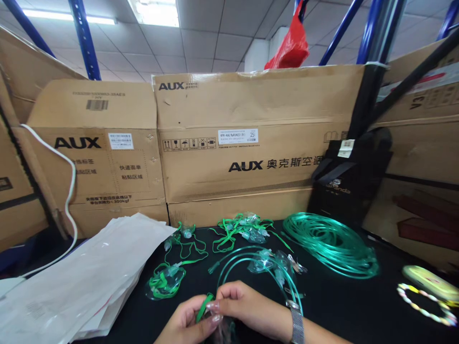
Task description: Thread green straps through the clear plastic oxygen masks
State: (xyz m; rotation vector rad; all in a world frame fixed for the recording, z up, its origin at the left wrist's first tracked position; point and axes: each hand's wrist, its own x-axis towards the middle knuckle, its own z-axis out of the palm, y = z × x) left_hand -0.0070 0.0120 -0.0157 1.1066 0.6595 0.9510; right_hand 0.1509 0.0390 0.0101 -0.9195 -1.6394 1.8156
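Observation:
At the bottom centre, my left hand (190,320) pinches a green strap (204,307) joined to a clear plastic mask (224,329). My right hand (247,306), with a watch on its wrist, meets it there, fingers closed on the same mask and strap. The lower part of this mask is cut off by the frame and partly hidden by the fingers. Another mask with a green strap (167,282) lies to the left of my hands. Green tubing (244,258) curves just behind my right hand, beside further clear masks (263,260).
White bags (107,267) are stacked at the left. A pile of strapped masks (247,229) lies at the back, with a big green tubing coil (330,243) on its right. A beaded bracelet (423,306) lies far right. Cardboard boxes (251,110) and a black bag (347,186) stand behind.

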